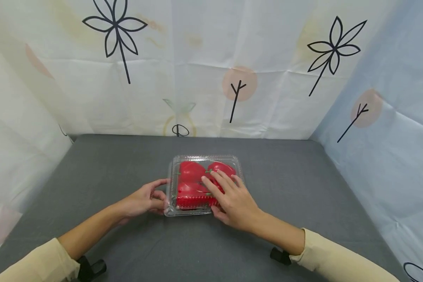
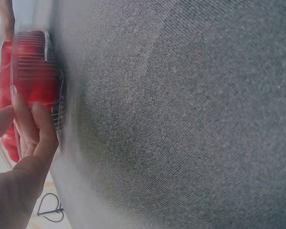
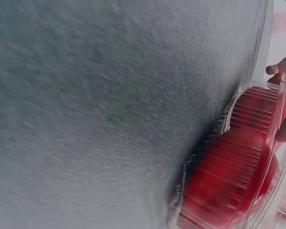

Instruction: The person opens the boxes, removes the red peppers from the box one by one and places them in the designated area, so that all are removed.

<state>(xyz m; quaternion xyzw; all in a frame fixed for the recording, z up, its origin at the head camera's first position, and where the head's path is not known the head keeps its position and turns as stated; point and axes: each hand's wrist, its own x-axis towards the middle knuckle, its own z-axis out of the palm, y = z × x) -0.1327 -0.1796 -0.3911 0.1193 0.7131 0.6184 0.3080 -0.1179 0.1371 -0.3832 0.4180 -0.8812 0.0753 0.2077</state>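
A clear plastic clamshell box point(image 1: 172, 212) lies on the grey table, its ribbed wall also showing in both wrist views. Inside are several glossy red pieces point(image 1: 191, 171), rounded, with thin green stems; their exact kind is hard to tell. At the box's left side, my left hand point(image 1: 149, 199) pinches the rim between thumb and fingers; the left wrist view shows the fingers point(image 2: 44, 131) against the ribbed side. My right hand point(image 1: 237, 203) rests over the right front of the box, fingers fairly straight and spread on top, thumb near the front rim. It hides part of the red contents.
Grey cloth covers the table point(image 1: 127, 164). A pale curtain point(image 1: 204, 47) with leaf and tree drawings stands behind the table's far edge, and similar cloth hangs at both sides. Each wrist carries a black camera strap point(image 1: 280, 256).
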